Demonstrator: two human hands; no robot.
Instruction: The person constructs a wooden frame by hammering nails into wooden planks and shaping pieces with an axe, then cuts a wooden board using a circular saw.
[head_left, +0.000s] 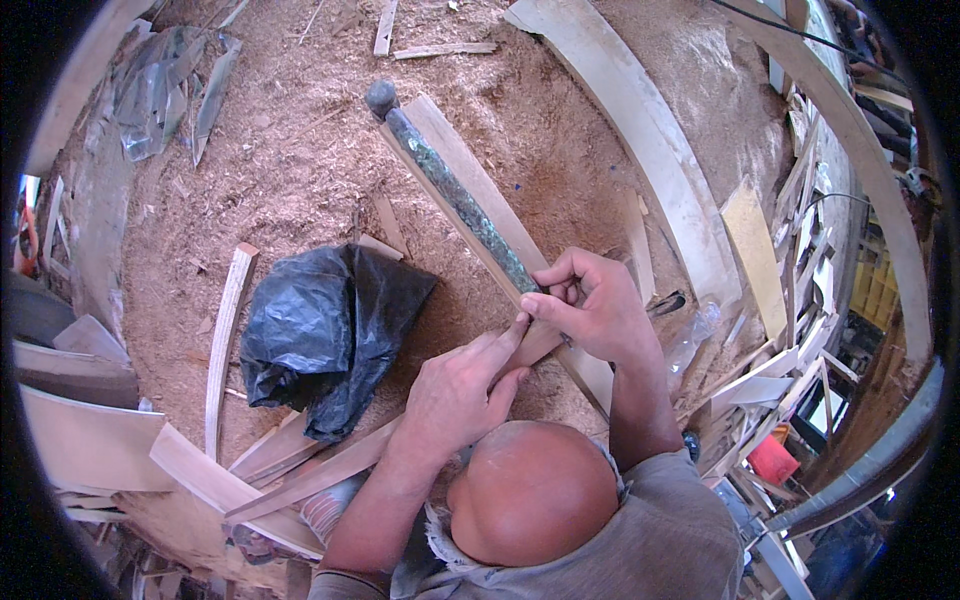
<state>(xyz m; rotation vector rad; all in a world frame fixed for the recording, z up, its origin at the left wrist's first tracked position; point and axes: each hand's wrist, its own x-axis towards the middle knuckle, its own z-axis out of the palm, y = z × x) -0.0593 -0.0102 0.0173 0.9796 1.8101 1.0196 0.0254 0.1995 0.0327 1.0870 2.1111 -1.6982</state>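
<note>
A long, weathered dark metal bar (462,190) with green patches and a round knob (381,98) at its far end lies slanting along a wooden board (470,175). My right hand (597,305) is closed, thumb and forefinger together at the bar's near end; what they pinch, if anything, is too small to make out. A long, thin wooden strip (340,477) runs from the lower left toward the bar's near end. My left hand (462,390) is closed over this strip, fingertips close to my right thumb. The palms hide part of the strip.
A black plastic bag (300,325) sits left of the bar on sawdust-covered ground (270,150). Nearby stands a narrow wooden stick (228,350). A wide curved board (640,130) lies at the far right, with piled offcuts (790,330) beyond. Clear plastic (155,90) is at far left.
</note>
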